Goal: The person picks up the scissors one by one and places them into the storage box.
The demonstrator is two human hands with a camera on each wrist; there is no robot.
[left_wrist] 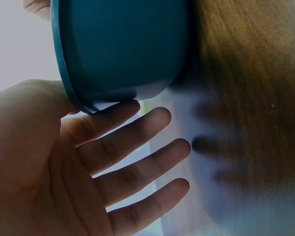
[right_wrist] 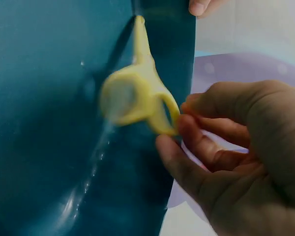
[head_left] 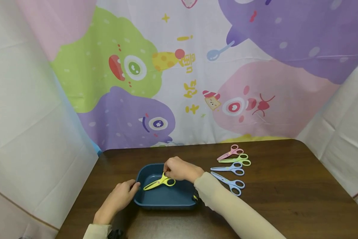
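Yellow scissors (head_left: 158,183) are tilted inside a dark teal tray (head_left: 167,206), handles raised toward the tray's far side. My right hand (head_left: 183,170) pinches one handle loop between thumb and fingers; in the right wrist view the scissors (right_wrist: 146,78) hang from the fingertips of that hand (right_wrist: 236,142), tip near the tray wall. My left hand (head_left: 116,200) rests on the tray's left rim, thumb over the edge. From the left wrist view, that hand (left_wrist: 93,162) has its fingers spread along the outside of the tray (left_wrist: 123,49).
Right of the tray on the brown table (head_left: 274,186) lie pink scissors (head_left: 228,154), green scissors (head_left: 234,160) and two blue pairs (head_left: 226,168), one nearer (head_left: 226,181) and partly behind my right sleeve. A patterned cloth (head_left: 193,126) hangs behind the table.
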